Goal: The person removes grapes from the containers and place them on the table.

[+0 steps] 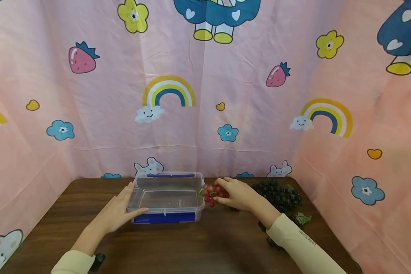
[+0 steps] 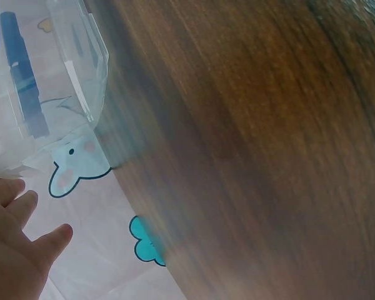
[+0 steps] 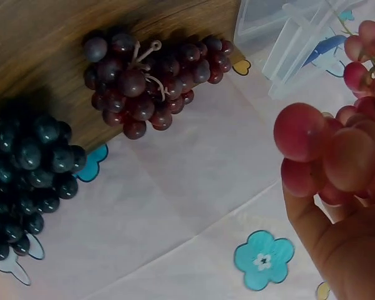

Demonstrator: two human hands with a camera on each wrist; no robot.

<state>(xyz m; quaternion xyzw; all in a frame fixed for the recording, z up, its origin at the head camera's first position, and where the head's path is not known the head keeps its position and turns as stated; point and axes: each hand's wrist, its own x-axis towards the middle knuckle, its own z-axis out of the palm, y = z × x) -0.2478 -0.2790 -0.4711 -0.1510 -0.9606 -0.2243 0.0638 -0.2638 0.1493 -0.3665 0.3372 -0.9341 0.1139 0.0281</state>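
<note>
My right hand [image 1: 238,194] grips a bunch of red grapes [image 1: 210,192] right at the right-hand rim of a clear plastic container [image 1: 168,210] with blue clips. In the right wrist view the red grapes [image 3: 350,153] sit in the fingers above the palm, with a green stem showing. The left hand [image 1: 118,211] lies along the container's left side, fingers straight and thumb over the front corner. Nothing shows inside the container. In the left wrist view, the left hand's fingertips [image 2: 25,200] are close to the container's wall [image 2: 81,69].
A bunch of black grapes [image 1: 277,193] lies on the brown table [image 1: 178,247] at the back right, with a green leaf [image 1: 303,218] in front of it. Dark red grapes [image 3: 134,84] show in the right wrist view. A patterned pink cloth [image 1: 178,133] hangs behind the table.
</note>
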